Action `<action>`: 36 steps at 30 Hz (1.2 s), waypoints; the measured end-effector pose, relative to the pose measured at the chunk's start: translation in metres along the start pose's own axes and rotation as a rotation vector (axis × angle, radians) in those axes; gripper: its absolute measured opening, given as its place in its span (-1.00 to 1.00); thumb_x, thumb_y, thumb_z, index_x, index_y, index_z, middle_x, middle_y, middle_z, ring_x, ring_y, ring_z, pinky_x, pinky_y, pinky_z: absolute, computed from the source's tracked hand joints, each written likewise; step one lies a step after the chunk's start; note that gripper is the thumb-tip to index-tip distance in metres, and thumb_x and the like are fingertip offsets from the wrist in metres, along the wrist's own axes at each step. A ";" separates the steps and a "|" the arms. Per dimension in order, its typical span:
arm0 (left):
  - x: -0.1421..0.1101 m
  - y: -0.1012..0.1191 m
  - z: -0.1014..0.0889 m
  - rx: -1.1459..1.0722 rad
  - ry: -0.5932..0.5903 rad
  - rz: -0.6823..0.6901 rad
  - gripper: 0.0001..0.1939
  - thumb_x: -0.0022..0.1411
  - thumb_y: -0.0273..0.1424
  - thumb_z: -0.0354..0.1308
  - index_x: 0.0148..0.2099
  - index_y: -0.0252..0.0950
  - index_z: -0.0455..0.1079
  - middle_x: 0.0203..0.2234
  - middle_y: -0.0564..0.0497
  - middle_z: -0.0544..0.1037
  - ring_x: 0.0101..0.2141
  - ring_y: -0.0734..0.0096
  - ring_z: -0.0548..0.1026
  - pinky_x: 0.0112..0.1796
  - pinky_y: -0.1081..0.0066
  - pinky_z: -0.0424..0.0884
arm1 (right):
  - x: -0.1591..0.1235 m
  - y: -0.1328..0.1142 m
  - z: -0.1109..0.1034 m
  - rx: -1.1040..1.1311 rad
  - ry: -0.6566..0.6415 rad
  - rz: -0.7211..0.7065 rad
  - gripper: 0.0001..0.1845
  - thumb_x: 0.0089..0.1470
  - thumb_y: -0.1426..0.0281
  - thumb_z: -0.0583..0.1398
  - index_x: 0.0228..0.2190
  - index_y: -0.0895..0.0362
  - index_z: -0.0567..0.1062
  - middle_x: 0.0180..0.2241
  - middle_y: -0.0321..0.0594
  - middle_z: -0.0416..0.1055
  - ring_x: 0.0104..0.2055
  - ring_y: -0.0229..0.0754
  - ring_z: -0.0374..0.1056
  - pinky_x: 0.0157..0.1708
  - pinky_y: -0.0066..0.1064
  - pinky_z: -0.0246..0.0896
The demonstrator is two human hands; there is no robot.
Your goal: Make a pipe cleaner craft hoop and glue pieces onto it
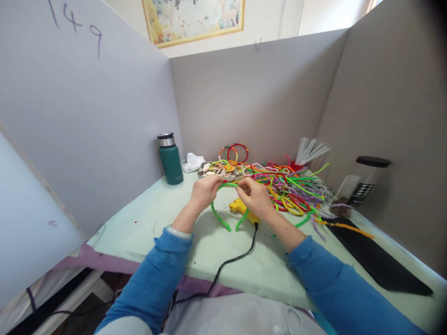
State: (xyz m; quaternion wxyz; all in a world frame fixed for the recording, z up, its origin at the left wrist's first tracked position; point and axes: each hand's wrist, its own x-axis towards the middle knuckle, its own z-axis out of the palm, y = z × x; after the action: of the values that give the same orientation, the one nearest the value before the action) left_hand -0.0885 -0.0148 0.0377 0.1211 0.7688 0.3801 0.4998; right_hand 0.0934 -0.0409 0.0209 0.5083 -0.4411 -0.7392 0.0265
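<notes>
Hoop (220,219), fuzzy, bright green and open at its near end, is being pinched at its far arc by fingertips of the left hand (206,191) and right hand (257,199), near a yellow tool (238,205). Pale green cloth (139,223) is being overlaid at far right by tangled coloured stems (296,186); grey partitions (251,102) are being topped by a framed picture's (195,21) view beyond.

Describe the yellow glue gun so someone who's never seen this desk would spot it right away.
On the pale tabletop, find the left hand and right hand holding a fuzzy green arch. The glue gun lies partly hidden behind the arch. Unlike the coloured tangle beyond, it's chunky, solid yellow, with a black cord.
</notes>
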 end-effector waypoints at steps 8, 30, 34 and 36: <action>-0.001 0.002 0.001 -0.053 0.000 -0.058 -0.91 0.04 -0.43 0.15 -0.35 -0.20 0.45 -0.36 -0.03 0.50 -0.28 0.36 0.40 -0.23 0.50 0.24 | -0.001 0.001 0.002 -0.001 0.014 0.000 -0.86 0.03 0.33 0.07 -0.40 0.13 0.38 -0.51 -0.28 0.41 -0.50 -0.29 0.29 -0.44 -0.48 0.11; -0.001 0.002 0.003 -0.192 -0.060 -0.023 -0.74 0.04 -0.41 0.16 -0.16 -0.28 0.45 -0.30 -0.06 0.52 -0.38 0.43 0.47 -0.27 0.44 0.38 | -0.004 0.003 0.004 0.062 0.053 -0.011 -0.82 0.06 0.28 0.05 -0.39 0.12 0.37 -0.52 -0.28 0.37 -0.51 -0.28 0.26 -0.47 -0.48 0.13; -0.002 0.003 0.004 -0.144 -0.060 0.005 -0.77 0.04 -0.41 0.17 -0.19 -0.24 0.47 -0.27 -0.05 0.52 -0.36 0.43 0.47 -0.27 0.44 0.38 | -0.004 0.002 0.005 0.126 0.061 0.014 -0.84 0.05 0.29 0.06 -0.41 0.12 0.36 -0.55 -0.31 0.36 -0.55 -0.31 0.25 -0.48 -0.49 0.14; -0.002 0.003 0.004 -0.115 -0.056 0.002 -0.78 0.05 -0.41 0.16 -0.20 -0.21 0.47 -0.30 -0.04 0.52 -0.40 0.45 0.46 -0.27 0.45 0.36 | -0.005 0.002 0.007 0.155 0.072 0.026 -0.84 0.04 0.30 0.07 -0.42 0.13 0.36 -0.55 -0.31 0.35 -0.56 -0.32 0.24 -0.48 -0.49 0.14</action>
State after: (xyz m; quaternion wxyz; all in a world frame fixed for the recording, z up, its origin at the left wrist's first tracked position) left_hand -0.0839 -0.0179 0.0359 0.1754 0.7746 0.3464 0.4992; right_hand 0.0898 -0.0404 0.0134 0.5667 -0.4108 -0.7103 0.0746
